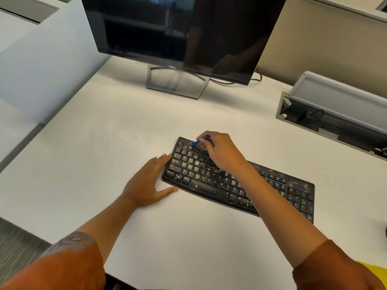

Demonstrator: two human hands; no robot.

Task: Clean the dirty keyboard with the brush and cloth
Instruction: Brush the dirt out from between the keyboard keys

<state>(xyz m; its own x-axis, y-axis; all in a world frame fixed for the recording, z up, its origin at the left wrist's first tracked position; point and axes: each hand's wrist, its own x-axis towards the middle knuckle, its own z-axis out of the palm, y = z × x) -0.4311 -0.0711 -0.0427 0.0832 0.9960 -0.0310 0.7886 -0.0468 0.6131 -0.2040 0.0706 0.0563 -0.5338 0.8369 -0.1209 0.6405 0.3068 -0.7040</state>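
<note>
A black keyboard (282,189) lies at an angle on the white desk, its keys speckled with brown crumbs and dust. My right hand (222,151) reaches over its far left corner and pinches a small blue brush (199,141), whose tip meets the top row of keys. My left hand (148,181) lies flat on the desk with straight fingers against the keyboard's left edge, the thumb along its front corner. A yellow thing (374,271), maybe the cloth, shows at the bottom right edge behind my right sleeve.
A dark Dell monitor (180,32) on a grey stand (176,82) is at the back of the white desk (104,143). An open cable tray (330,114) with plugs sits at the right. A partition wall stands at the left.
</note>
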